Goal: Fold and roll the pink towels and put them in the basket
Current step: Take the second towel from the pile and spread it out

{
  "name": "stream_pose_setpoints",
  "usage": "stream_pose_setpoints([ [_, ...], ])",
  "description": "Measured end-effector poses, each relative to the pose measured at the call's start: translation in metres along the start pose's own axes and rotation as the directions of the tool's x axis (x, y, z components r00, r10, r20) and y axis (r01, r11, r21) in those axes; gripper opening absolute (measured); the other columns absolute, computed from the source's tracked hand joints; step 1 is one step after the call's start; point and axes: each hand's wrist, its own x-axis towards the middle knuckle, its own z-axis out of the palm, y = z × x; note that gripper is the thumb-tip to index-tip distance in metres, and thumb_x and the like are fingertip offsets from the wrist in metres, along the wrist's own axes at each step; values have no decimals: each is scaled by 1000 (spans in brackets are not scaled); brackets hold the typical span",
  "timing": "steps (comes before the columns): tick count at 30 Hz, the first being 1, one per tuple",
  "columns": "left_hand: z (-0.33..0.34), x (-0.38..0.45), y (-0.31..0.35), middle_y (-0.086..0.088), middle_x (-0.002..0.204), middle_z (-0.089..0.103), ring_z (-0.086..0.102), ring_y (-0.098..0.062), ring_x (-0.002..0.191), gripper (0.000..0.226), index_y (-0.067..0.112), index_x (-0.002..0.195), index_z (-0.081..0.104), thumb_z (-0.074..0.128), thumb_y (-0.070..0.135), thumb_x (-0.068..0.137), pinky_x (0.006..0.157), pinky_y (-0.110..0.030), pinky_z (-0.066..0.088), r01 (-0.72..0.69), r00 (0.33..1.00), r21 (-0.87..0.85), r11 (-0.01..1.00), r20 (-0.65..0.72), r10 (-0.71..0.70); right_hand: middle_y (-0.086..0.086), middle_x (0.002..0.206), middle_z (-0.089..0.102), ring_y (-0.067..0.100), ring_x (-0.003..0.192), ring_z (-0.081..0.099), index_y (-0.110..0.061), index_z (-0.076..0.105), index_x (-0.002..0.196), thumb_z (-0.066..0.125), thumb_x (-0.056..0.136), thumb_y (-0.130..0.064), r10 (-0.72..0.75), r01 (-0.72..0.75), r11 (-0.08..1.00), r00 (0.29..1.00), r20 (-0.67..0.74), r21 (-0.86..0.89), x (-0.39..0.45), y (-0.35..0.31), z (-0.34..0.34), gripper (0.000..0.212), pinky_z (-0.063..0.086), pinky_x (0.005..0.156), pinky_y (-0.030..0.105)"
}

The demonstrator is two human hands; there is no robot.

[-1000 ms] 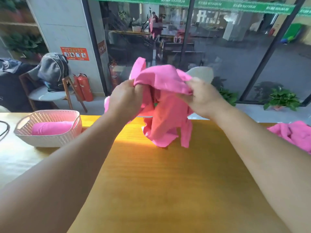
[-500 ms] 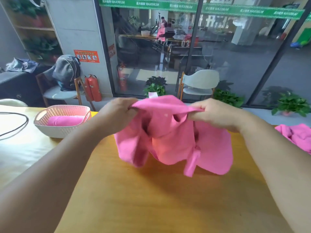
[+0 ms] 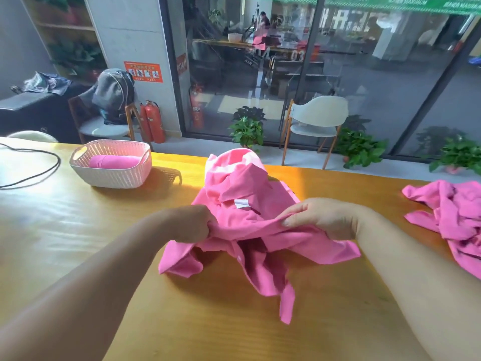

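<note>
Now spread across the middle of the wooden table (image 3: 78,230): one crumpled pink towel (image 3: 244,230), lowered since the frame half a second ago, when held clear above the surface; most of the cloth resting on the tabletop at present, far portion bunched upward, one narrow corner trailing toward the near edge. Gripped at the near fold by both hands. Left hand (image 3: 190,222): fingers curled tight round a bunch of the fabric. Right hand (image 3: 320,217): thumb and fingers pinching the same fold, fingers nearly straight along the cloth. Hands set lower and wider apart than in the earlier frame.

At the far right of the table, well apart from the held towel: pile of loose pink towels (image 3: 450,217), unfolded, position matching the earlier frame. At the far left: white woven basket (image 3: 112,175), containing one rolled pink towel (image 3: 114,162) lying on its side, unchanged. Left of the basket: black cable (image 3: 39,173) looped on the tabletop.

Smallest item: white sewn-in label (image 3: 242,203) exposed on the upper face of the held towel; text not readable.

Legible writing: "MAXIMUM" on the green banner (image 3: 390,2) along the top of the glass wall, mirrored. Orange sign (image 3: 143,72) on the pillar above the red fire extinguishers (image 3: 152,121): characters too small to read.
</note>
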Motion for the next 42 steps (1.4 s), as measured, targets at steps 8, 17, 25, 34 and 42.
stream_pose_setpoints([
  [8, 3, -34, 21, 10, 66, 51, 42, -9, 60, 30, 25, 70, 54, 40, 0, 77, 50, -21, 35, -112, 988, -8, 994, 104, 112, 1, 87, 74, 10, 79, 62, -23, 80, 92, 69, 85, -13, 31, 11, 976, 982, 188, -217, -19, 9, 22, 15, 50, 78, 29],
  [17, 66, -40, 10, 2, 85, 72, 65, -16, 69, 12, 25, 85, 63, 63, 36, 91, 72, -33, 58, 32, 923, -357, 934, 368, 110, 5, 93, 75, 9, 73, 63, -23, 73, 108, 78, 82, -37, 119, -56, 912, 984, 130, -407, -2, 37, 66, 30, 51, 71, 26],
  [25, 38, -29, 20, 13, 72, 56, 51, -9, 69, 27, 22, 80, 65, 54, 40, 96, 54, -15, 33, -154, 932, -284, 947, -361, 43, -15, 100, 66, 10, 93, 61, -25, 66, 104, 66, 82, -61, -339, 205, 828, 925, -173, -523, 9, -1, 99, 42, 52, 84, 37],
  [34, 88, -58, 85, 1, 112, 63, 55, -20, 109, 23, 15, 104, 69, 57, 32, 95, 100, -31, 38, -535, 318, 352, 768, -759, 569, 23, 73, 59, 34, 71, 49, 10, 61, 86, 46, 104, -36, -516, 355, 811, 809, -282, -466, 16, -54, 59, 52, 44, 75, 42],
  [42, 121, -22, 42, 7, 32, 48, 47, -9, 30, 35, 25, 41, 61, 86, 42, 23, 57, -16, 44, -182, 879, 405, 896, -342, 333, 7, 66, 58, 28, 71, 54, -6, 62, 82, 47, 102, -44, -703, 339, 672, 573, -421, -659, 2, -68, 14, 45, 43, 72, 44],
])
